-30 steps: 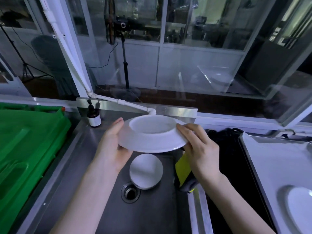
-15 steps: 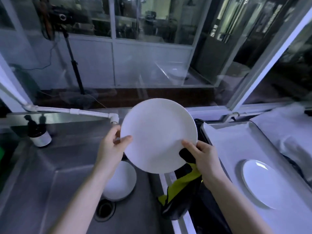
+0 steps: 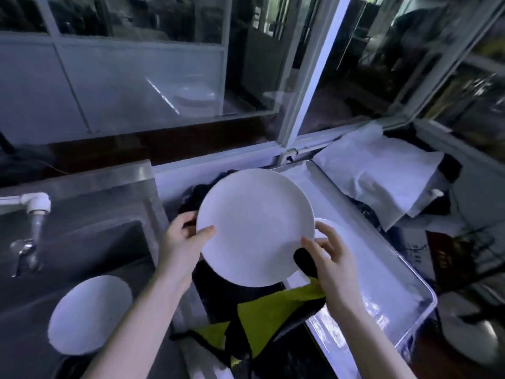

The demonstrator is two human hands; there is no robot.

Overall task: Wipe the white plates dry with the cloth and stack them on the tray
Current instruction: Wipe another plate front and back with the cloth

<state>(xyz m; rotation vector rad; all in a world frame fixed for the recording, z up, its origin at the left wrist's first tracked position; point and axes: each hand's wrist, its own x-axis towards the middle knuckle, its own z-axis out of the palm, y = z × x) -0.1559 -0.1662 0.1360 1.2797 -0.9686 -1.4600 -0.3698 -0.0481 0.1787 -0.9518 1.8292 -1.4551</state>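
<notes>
- Far left: we list a white tap (image 3: 35, 205) over the steel sink (image 3: 90, 242). A second plate (image 3: 88, 314) lies in the basin, apart from both hands.
- Centre left: the left hand (image 3: 180, 242) grips the white plate (image 3: 255, 227) at its left rim. The thumb is on the face and the fingers (image 3: 185, 216) are curled behind.
- Centre: the white plate is held in the air, tilted with its face towards us. It is above the dark surface (image 3: 213, 294) between sink and tray (image 3: 396, 283), and its right part reaches over the tray. It hides most of a third plate (image 3: 329, 224) lying on the tray, so we see only a sliver past its right rim.
- Centre right: the right hand (image 3: 334, 259) pinches the black and yellow-green cloth (image 3: 273, 310) against the plate's lower right rim, fingers bent round it. The cloth's loose end hangs down over the surface and the tray's near corner.
- Right: a crumpled white sheet (image 3: 382, 173) lies just beyond the tray. A pale round thing (image 3: 470, 337) at lower right is too blurred for us to name.
- Changes: half a second ago the plate and both hands stood further left, and the third plate showed whole. The small bottle by the sink is now out of view. A second ago the plate was held underside up over the sink.
</notes>
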